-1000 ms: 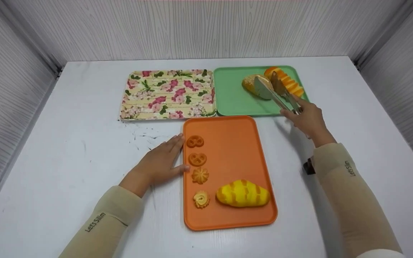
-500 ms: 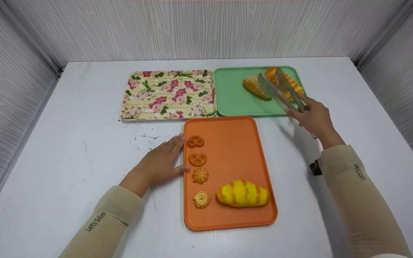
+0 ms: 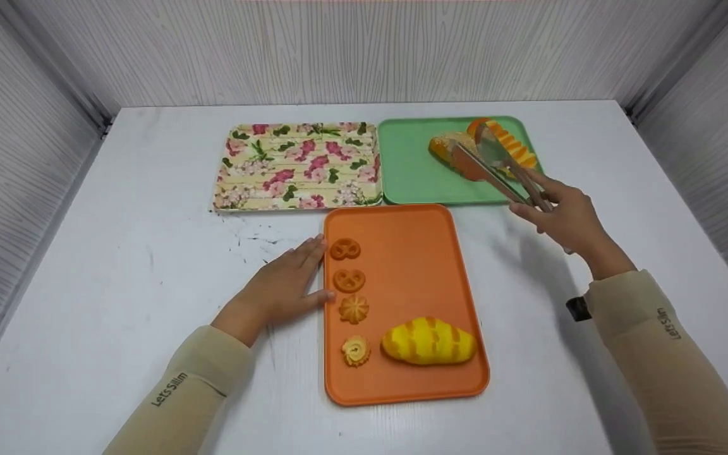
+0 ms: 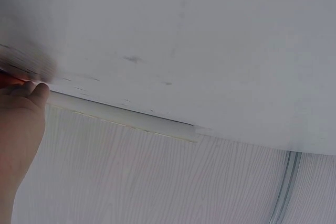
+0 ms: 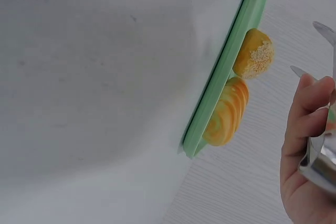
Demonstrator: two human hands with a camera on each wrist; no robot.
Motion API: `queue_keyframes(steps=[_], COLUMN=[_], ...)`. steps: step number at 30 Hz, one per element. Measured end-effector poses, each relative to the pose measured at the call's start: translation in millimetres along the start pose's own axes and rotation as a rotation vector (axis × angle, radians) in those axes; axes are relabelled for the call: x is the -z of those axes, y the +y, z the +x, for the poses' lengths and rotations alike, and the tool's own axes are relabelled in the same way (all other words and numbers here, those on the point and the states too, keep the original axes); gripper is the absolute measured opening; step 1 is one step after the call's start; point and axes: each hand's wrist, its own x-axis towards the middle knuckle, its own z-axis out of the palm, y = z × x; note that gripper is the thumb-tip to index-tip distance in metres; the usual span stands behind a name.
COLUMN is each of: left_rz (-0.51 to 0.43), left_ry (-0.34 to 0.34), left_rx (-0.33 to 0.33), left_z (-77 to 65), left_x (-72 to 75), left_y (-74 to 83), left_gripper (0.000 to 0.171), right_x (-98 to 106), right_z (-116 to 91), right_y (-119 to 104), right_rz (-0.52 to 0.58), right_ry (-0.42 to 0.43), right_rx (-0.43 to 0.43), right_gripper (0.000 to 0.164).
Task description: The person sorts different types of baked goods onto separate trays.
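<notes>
In the head view my right hand (image 3: pixel 566 218) grips metal tongs (image 3: pixel 495 151), their arms spread apart with nothing between the tips. From above, the tongs overlap a sesame-topped bread roll (image 3: pixel 441 146) and a sliced orange loaf (image 3: pixel 519 150) on the green tray (image 3: pixel 405 164). In the right wrist view the tongs (image 5: pixel 325 31) hang off to the side of both breads, apart from them. My left hand (image 3: pixel 282 284) lies with extended fingers along the left edge of the orange tray (image 3: pixel 408 253), its thumb on the rim.
Down the orange tray's left side run two pretzel-shaped cookies (image 3: pixel 345 249), a flower-shaped cookie (image 3: pixel 354 309) and a swirled cookie (image 3: pixel 356 351). A yellow striped bread (image 3: pixel 428 341) sits at its near right. The floral tray (image 3: pixel 301 167) adjoins the green one. Wood-grain walls (image 3: pixel 364 50) enclose the table.
My right hand has shifted right and toward me with the tongs. Their tips moved right, then back left over the sesame roll. The left hand and the food stay put.
</notes>
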Motion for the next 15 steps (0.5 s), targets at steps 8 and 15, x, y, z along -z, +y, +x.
queue_keyframes(steps=[8, 15], left_rz=[0.011, 0.005], left_ry=[0.0, 0.012], left_rx=[0.003, -0.01], left_z=[-1.1, -1.0], left_x=[0.6, 0.4], left_y=[2.8, 1.4], left_gripper=[0.088, 0.089], right_x=[0.6, 2.2], right_z=[-16.6, -30.1], right_y=[2.1, 3.9], right_rz=[0.002, 0.009], right_ry=[-0.049, -0.13], right_rx=[0.063, 0.158], right_gripper=[0.065, 0.064])
